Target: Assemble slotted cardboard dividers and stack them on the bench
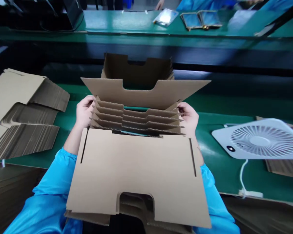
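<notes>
Over the green table (210, 139) we have the cardboard divider (141, 99), its slats in a row behind a broad slotted panel (136, 162), sitting squarely between two well-separated hands, the left hand (84, 110) clasping its left end, the right hand (189, 118) its right, fingers partly hidden.

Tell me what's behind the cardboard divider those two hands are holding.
Behind the divider stands more upright cardboard, notched at its far top. The divider covers its lower front, so its base, and whether the two touch, can't be seen.
</notes>
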`<state>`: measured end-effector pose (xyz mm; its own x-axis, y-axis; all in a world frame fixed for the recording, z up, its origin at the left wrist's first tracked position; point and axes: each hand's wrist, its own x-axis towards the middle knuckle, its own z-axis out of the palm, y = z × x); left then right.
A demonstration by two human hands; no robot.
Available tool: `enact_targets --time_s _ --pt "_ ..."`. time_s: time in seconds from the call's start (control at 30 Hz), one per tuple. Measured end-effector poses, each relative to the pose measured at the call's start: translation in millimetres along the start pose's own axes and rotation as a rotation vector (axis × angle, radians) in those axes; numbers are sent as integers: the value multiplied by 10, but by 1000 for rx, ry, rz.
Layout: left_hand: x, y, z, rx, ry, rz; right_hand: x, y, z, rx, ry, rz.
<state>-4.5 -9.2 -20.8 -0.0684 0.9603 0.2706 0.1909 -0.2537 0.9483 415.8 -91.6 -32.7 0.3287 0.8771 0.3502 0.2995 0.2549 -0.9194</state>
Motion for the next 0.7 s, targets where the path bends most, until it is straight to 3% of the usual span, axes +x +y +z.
enact_targets --time_s 0.1,0.33,0.7 --pt "29 -18 41 -27 46 -6 20 -67 -64 10 66 -37" --pt "12 -104 51 -50 68 -7 -20 -215 -74 12 45 -127" --pt "-41 -20 109 -82 60 -87 -165 -290 -143 -37 -3 -107"
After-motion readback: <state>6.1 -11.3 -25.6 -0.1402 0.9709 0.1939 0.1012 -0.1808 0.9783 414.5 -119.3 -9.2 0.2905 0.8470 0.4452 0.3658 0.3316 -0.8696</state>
